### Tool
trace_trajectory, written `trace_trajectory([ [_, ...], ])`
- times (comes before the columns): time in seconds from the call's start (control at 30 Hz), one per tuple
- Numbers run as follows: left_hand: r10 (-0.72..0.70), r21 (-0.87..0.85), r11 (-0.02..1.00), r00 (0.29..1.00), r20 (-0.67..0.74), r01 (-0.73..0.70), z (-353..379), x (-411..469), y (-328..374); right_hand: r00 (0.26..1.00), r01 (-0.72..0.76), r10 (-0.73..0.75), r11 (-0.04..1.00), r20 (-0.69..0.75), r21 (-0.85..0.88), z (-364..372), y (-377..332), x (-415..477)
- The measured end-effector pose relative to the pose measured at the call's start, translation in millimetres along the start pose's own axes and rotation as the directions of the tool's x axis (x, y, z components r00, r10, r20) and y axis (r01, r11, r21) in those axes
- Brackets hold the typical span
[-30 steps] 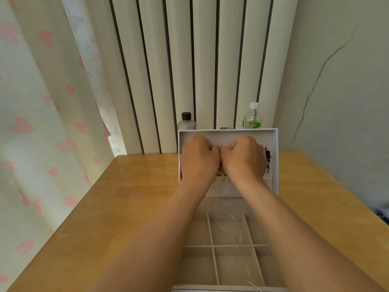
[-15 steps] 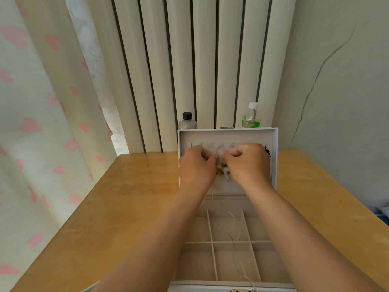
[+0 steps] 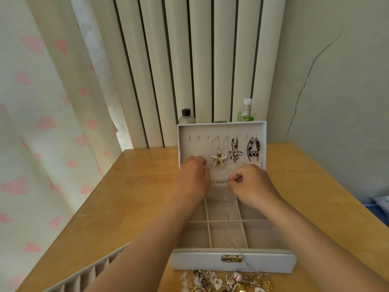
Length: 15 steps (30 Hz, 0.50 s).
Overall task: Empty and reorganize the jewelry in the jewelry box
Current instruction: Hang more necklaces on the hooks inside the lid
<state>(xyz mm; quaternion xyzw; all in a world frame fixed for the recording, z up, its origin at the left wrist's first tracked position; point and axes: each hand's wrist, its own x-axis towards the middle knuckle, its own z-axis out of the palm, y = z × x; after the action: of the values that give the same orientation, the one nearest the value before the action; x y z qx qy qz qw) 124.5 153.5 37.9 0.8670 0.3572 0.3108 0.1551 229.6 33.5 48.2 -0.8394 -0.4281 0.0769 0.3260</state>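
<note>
Head view, looking down over both forearms at a wooden table (image 3: 130,199); jewelry box (image 3: 231,262) stands open at the middle of it, lid (image 3: 221,128) upright at the far side, latch (image 3: 231,258) on the near wall; divided compartments in the base hold almost nothing. Three pendants hang from hooks inside the lid: starfish pendant (image 3: 219,159) lowest and leftmost, flower pendant (image 3: 234,154) beside it, camera pendant (image 3: 253,153) at the right. Left hand (image 3: 194,173) rests against the lid's pocket edge just left of the starfish, fingers curled under; cannot tell whether it grips anything. Right hand (image 3: 250,182) is lower, over the back of the base, thumb and forefinger pinched on a thin chain (image 3: 233,241); that chain trails down through the middle compartments and over the front wall by the latch; its upper run is too fine to trace fully. Heap of jewelry (image 3: 227,281) lies on the table touching the box's front. Ridged tray (image 3: 88,272) sits at the near left; two bottles behind the lid, black-capped bottle (image 3: 186,116) and white-capped bottle (image 3: 246,111); heart-print curtain (image 3: 42,123) at the left.
</note>
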Motion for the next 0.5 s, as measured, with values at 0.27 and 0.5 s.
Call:
trace_trajectory([
  [0.27, -0.230, -0.290, 0.912, 0.947, 0.225, 0.291, 2.6, -19.9, 8.1, 0.948, 0.053, -0.038, 0.998, 0.317, -0.039, -3.8, -12.3, -33.2],
  [0.5, -0.293, -0.350, 0.859, 0.920, 0.260, 0.373, 0.9, -35.8, 12.3, 0.924, 0.187, -0.149, 0.980, 0.352, -0.075, 9.8, -11.0, -52.6],
])
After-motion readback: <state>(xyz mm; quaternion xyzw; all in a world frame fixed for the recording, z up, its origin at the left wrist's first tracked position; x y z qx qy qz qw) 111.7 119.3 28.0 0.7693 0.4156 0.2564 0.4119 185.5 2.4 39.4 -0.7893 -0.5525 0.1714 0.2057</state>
